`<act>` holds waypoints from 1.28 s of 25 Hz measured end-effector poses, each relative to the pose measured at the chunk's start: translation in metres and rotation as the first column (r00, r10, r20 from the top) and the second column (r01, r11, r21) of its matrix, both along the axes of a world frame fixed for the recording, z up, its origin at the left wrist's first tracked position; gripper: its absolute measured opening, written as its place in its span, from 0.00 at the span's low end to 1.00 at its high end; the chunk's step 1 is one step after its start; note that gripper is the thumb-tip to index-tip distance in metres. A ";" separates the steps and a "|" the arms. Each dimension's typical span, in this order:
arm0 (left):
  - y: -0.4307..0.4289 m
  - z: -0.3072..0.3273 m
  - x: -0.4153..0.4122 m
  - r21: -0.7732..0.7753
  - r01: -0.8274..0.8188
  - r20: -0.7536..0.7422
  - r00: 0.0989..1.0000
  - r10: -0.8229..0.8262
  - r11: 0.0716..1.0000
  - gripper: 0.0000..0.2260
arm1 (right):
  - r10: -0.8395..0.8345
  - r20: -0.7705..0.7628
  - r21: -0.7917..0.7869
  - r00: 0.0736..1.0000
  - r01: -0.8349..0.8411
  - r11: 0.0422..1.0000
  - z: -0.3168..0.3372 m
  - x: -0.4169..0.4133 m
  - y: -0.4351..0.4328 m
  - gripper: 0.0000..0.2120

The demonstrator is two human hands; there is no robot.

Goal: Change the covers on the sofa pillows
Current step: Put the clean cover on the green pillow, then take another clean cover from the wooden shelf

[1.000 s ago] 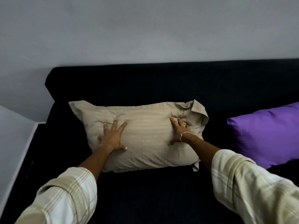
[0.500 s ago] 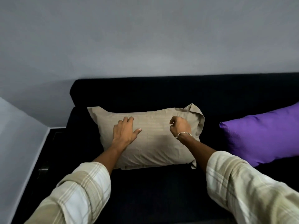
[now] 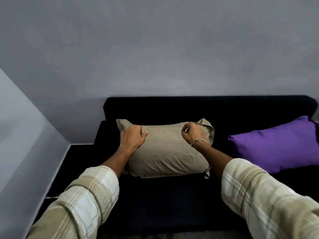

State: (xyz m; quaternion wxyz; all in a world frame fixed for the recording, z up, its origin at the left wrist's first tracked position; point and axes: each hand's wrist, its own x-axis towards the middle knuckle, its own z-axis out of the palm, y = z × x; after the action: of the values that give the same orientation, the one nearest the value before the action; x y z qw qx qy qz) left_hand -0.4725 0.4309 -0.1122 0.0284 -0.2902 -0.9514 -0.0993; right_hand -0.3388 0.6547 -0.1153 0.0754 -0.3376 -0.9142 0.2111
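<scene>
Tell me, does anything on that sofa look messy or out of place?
Only a little. The beige pillow has loose cover fabric at its right end: a crumpled flap sticks up at the top corner and a small tail hangs off the bottom corner. The purple pillow looks smooth. Nothing looks spilled or torn.

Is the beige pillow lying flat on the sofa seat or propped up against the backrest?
Propped up. The beige pillow has its bottom edge on the seat of the sofa and its top edge against the backrest, leaning back.

two pillows (image 3: 165,156) (image 3: 279,145) side by side on sofa (image 3: 155,200)
</scene>
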 end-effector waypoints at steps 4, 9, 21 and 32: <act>-0.069 0.043 0.041 0.039 -0.025 -0.036 0.999 0.027 0.999 0.20 | 0.092 -0.027 0.033 0.995 -0.092 0.995 0.037 0.028 -0.061 0.10; -0.174 0.060 0.103 0.064 -0.085 -0.025 0.996 0.086 0.994 0.20 | 0.217 -0.029 0.042 0.976 -0.216 0.976 0.048 0.063 -0.155 0.15; -0.446 -0.045 0.228 -0.050 -0.448 0.241 0.862 0.446 0.893 0.18 | 0.488 0.119 -0.393 0.865 -0.411 0.823 -0.062 0.106 -0.415 0.17; -0.612 -0.330 0.320 -0.330 -0.659 0.708 0.301 0.639 0.676 0.32 | 0.406 0.456 -0.691 0.792 0.028 0.722 -0.348 0.179 -0.601 0.38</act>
State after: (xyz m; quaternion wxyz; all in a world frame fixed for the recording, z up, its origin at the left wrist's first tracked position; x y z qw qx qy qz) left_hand -0.1530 -0.1811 -0.4427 -0.3459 0.1922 -0.8952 -0.2051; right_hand -0.1595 0.0537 -0.4629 -0.3549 -0.2885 -0.7855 0.4169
